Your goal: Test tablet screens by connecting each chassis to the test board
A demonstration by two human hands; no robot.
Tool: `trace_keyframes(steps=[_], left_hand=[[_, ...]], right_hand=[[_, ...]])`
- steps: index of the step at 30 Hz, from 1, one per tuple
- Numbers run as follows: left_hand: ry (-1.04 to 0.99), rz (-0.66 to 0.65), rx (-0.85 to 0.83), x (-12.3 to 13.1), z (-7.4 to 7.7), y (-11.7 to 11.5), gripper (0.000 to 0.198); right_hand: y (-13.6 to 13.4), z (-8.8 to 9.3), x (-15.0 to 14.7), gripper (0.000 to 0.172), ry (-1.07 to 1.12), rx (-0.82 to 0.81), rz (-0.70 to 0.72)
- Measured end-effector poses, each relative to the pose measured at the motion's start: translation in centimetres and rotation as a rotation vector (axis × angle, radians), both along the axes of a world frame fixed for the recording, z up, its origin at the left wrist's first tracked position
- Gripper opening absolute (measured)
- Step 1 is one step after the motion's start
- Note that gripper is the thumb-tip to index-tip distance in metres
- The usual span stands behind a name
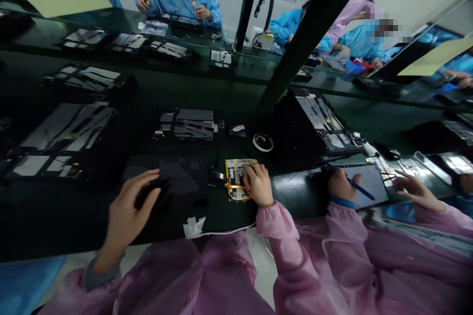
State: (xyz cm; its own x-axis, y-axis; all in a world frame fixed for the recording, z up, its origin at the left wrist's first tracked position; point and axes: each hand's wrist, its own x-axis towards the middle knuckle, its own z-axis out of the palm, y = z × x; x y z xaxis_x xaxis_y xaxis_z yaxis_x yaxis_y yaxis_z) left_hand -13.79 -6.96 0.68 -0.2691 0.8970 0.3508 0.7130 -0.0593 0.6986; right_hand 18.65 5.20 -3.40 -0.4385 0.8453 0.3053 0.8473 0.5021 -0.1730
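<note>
My left hand (130,203) is at the left, over the dark bench, its thumb and fingers apart and slightly curved. Just beyond its fingertips lies a dark flat panel (177,177), hard to make out against the bench. The space between thumb and fingers is too dark to show any object. My right hand (259,183) has its fingers bent over the right edge of a small circuit board (234,177) with a yellow rim and an orange flex cable (232,186). Part of that board is hidden under the fingers.
Stacks of opened tablet bodies (74,128) stand at the left, with another stack (325,118) at the right. A round white-rimmed item (263,141) sits behind the board, crumpled tissue (194,227) in front. A co-worker's hand (342,184) holds a blue pen over a tablet.
</note>
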Motion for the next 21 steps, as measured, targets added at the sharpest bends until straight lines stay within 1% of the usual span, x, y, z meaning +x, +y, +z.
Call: trace_keyframes(steps=[2,4,6,7,9,10,12,13,14,15,16,18,20,21], left_hand=[[0.011,0.152,-0.009,-2.3,-0.8,-1.1,0.03],[-0.001,0.275,-0.04,-4.3,-1.9,-2.2,0.035],[-0.053,0.36,-0.107,-5.8,-3.1,-2.8,0.041],[-0.091,0.385,-0.166,-6.3,-3.7,-2.9,0.045],[-0.182,0.409,-0.28,-7.1,-4.5,-2.9,0.051],[-0.24,0.406,-0.311,-7.3,-4.7,-2.8,0.053],[-0.377,0.382,-0.285,-7.5,-4.7,-2.5,0.055],[-0.439,0.369,-0.253,-7.5,-4.6,-2.4,0.055],[-0.489,0.355,-0.232,-7.5,-4.4,-2.3,0.055],[-0.52,0.342,-0.23,-7.5,-4.2,-2.3,0.055],[-0.534,0.331,-0.234,-7.4,-4.0,-2.4,0.055],[-0.543,0.302,-0.249,-7.2,-3.7,-2.6,0.056],[-0.553,0.258,-0.26,-6.9,-3.6,-2.7,0.056],[-0.551,0.233,-0.27,-6.7,-3.5,-2.8,0.056]], right_hand=[[0.1,-0.2,0.0,0.03,-0.004,0.013,0.007],[0.3,-0.5,0.0,0.03,0.01,0.024,0.009],[0.7,-0.9,0.4,0.03,0.061,0.02,0.023],[1.0,-1.0,0.7,0.031,0.112,0.01,0.033],[1.3,-0.8,1.4,0.032,0.252,-0.008,0.029],[1.3,-0.4,1.7,0.032,0.322,0.002,0.005],[0.5,0.9,1.8,0.032,0.417,0.068,-0.081],[-0.3,1.7,1.5,0.031,0.436,0.118,-0.122],[-1.4,2.6,0.9,0.029,0.439,0.156,-0.138],[-2.7,3.4,0.0,0.028,0.438,0.18,-0.122],[-4.2,4.1,-1.2,0.028,0.427,0.179,-0.068],[-7.0,4.7,-4.5,0.031,0.394,0.111,0.148],[-8.8,4.5,-8.2,0.033,0.292,0.017,0.378],[-9.1,4.2,-10.1,0.031,0.239,-0.002,0.45]])
